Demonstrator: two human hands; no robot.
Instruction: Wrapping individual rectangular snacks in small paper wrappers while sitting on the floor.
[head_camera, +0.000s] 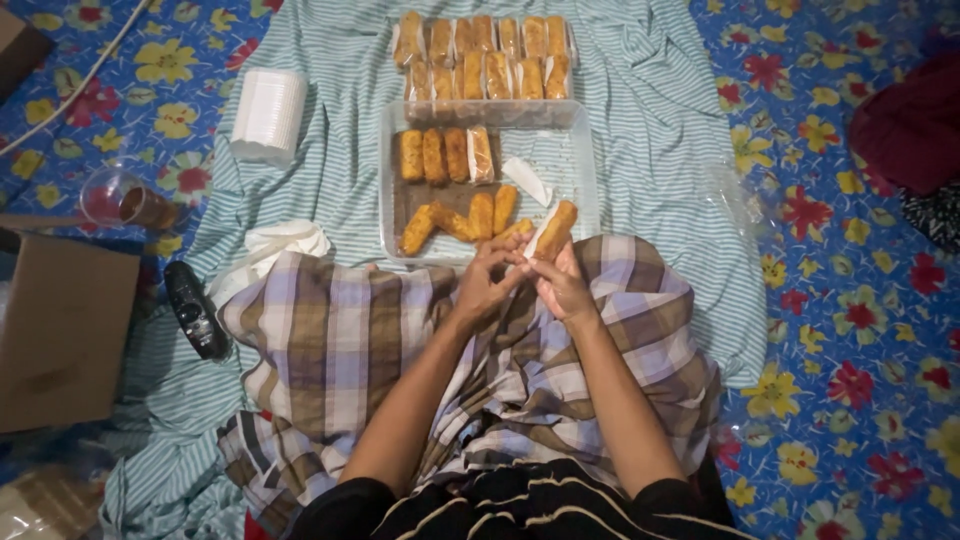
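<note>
Two containers are sitting on the striped cloth (640, 150) — left to right, a cup (122, 198) holding dark liquid, then a clear tray (585, 170) holding golden rolls (445, 155). Wrapped rolls (485, 58) are lying beyond the tray. The left hand (485, 285) and right hand (560, 282) are meeting over the tray's near edge, fingers pinching together on one roll (557, 229) — its long axis is slanting up and rightward, away from the person.
</note>
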